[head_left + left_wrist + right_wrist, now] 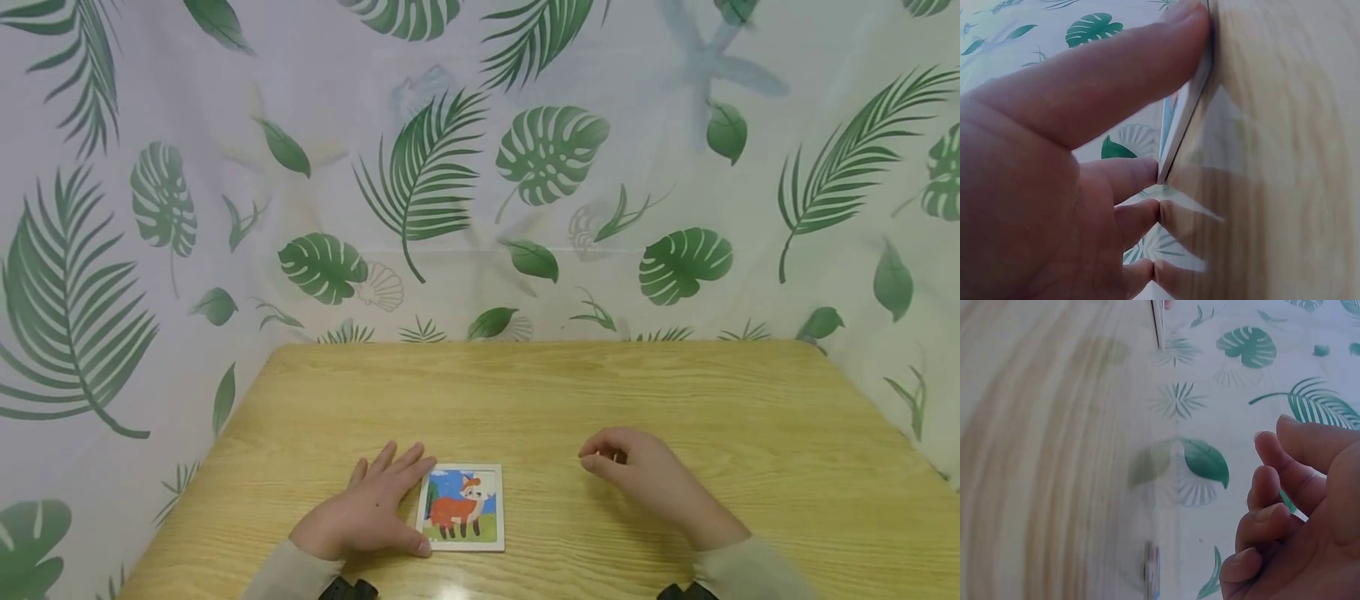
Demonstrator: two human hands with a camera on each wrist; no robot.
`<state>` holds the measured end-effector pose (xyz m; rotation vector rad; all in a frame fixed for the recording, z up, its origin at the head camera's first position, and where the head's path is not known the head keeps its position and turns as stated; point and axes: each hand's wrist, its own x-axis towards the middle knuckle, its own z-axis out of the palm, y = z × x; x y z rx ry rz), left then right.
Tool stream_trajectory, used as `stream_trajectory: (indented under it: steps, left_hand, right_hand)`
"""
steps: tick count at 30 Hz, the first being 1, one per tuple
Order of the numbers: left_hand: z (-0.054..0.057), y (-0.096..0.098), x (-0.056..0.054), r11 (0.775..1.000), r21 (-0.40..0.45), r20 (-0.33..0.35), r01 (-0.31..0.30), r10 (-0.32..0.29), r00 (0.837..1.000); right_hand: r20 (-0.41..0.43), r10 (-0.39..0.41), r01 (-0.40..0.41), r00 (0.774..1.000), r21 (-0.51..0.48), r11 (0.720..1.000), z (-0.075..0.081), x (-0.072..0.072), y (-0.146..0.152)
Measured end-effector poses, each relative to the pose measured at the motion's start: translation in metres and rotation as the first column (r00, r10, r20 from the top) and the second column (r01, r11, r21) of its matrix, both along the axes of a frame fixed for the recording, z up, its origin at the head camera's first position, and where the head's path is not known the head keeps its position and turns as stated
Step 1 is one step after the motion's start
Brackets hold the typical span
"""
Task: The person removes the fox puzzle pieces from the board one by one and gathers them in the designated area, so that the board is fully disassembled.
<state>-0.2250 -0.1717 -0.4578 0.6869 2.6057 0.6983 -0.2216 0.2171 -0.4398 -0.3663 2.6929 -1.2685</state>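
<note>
Along the left edge of the fox board (461,508), left grip (371,510), the nearer one, is laid, fingers extended, not clenched; thumb and index are set at the left corners. Board is squarish, no clear long axis, flat on the desk (547,392): touching left grip, to its right. Right grip (645,471) is held well right of the board, fingers loosely curled, nothing seen held. Small edge-on piece (1155,572), unidentified, is seen right of the board.

The wood-grained surface (540,400) is gleaming, smooth and glossy; the fox panel (459,508) is looking smooth; the leaf-printed backdrop (442,317) is resembling matt, faintly creased cloth.
</note>
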Motion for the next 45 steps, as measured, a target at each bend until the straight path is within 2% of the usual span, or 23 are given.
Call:
stream_trajectory:
  steps: [8,17,25,34,45]
  left_hand:
    - [0.0,0.001,-0.002,1.0,-0.006,-0.015,0.006,-0.006,1.0]
    - [-0.001,0.002,-0.002,1.0,-0.001,-0.015,0.004,-0.004,1.0]
    - [-0.002,0.002,-0.002,1.0,0.0,-0.024,0.0,0.0,1.0]
    - [0.001,0.002,-0.001,1.0,-0.022,-0.017,0.013,-0.013,1.0]
    - [0.001,0.0,0.0,0.999,-0.028,-0.013,0.03,-0.03,0.999]
  right_hand:
    - [-0.067,0.073,-0.073,0.995,0.008,0.997,0.002,-0.001,-0.026]
    - [-0.107,0.101,-0.096,0.989,0.049,0.994,0.001,-0.002,-0.056]
    - [-0.114,0.125,-0.121,0.986,0.046,0.992,-0.006,-0.011,-0.075]
    - [-0.057,0.144,-0.143,0.988,0.011,0.99,-0.011,-0.018,-0.101]
    - [-0.006,0.147,-0.147,0.989,0.044,0.988,-0.023,-0.024,-0.124]
